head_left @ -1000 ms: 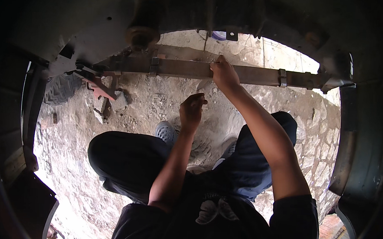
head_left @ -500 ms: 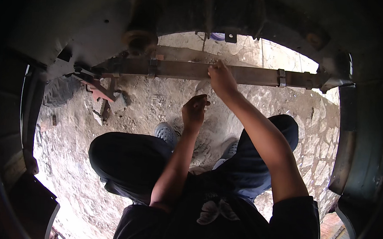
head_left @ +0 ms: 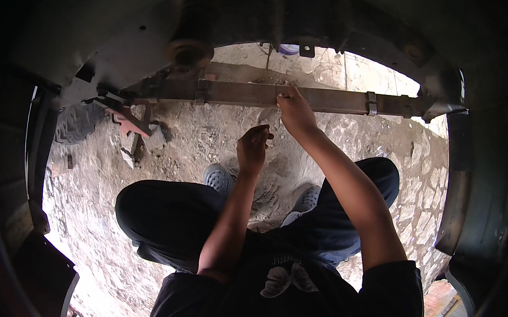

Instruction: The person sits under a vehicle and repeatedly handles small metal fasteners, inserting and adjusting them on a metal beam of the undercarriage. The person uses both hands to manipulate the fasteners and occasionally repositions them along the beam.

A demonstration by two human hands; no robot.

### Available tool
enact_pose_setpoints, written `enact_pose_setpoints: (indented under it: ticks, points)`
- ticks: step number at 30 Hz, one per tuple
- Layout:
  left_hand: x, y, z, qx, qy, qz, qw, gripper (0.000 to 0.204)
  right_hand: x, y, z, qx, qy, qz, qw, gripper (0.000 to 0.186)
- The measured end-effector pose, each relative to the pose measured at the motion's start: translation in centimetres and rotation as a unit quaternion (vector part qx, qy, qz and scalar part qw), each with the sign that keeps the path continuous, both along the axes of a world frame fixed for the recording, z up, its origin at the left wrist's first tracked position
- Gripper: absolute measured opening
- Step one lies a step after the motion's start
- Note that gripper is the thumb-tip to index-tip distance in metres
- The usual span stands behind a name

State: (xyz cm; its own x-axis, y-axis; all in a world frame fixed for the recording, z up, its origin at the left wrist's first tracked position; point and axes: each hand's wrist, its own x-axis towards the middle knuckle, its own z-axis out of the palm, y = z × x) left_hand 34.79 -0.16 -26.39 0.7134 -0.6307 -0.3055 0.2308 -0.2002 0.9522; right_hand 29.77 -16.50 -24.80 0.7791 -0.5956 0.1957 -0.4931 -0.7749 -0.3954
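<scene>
A long brown metal leaf spring (head_left: pixel 240 94) with steel clip bands runs crosswise in front of me. My right hand (head_left: pixel 297 114) is closed against its middle, fingers curled in a pinch; anything small inside them is hidden. Just left of those fingertips a thin dark line crosses the spring. Lower and to the left, apart from the spring, my left hand (head_left: pixel 252 150) hangs with its fingers curled together. Whatever it may hold cannot be made out.
Dark vehicle body panels (head_left: pixel 482 185) surround me at both sides and above. A red metal piece (head_left: pixel 132 124) stands by broken stones (head_left: pixel 156 136) at the left, near a dark tyre-like shape (head_left: pixel 77 122). Rough, dusty ground (head_left: pixel 180 149) lies beneath my grey clogs (head_left: pixel 219 178).
My right hand has come slightly down and nearer along the spring's face. The left hand has shifted a little to the left. The view has moved slightly.
</scene>
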Motion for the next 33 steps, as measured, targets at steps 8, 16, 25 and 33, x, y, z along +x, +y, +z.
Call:
enact_pose_setpoints:
  ticks: [8,16,25,33]
  points:
    - [0.0,-0.5,-0.8,-0.005,0.039,-0.008,0.999,0.03,-4.7,3.5,1.8,0.128,-0.087,0.017,0.988,0.02]
    - [-0.1,-1.3,-1.2,-0.01,0.073,-0.001,0.997,0.034,-5.2,2.2,3.8,0.199,-0.13,-0.103,0.966,0.02]
    - [0.4,-1.6,-1.2,-0.021,0.072,0.008,0.997,0.035,-4.6,-1.0,2.9,0.424,-0.221,-0.099,0.873,0.026]
    - [1.1,-1.6,0.9,-0.131,0.018,0.066,0.989,0.033,-3.4,3.1,4.1,0.682,-0.16,-0.102,0.707,0.033]
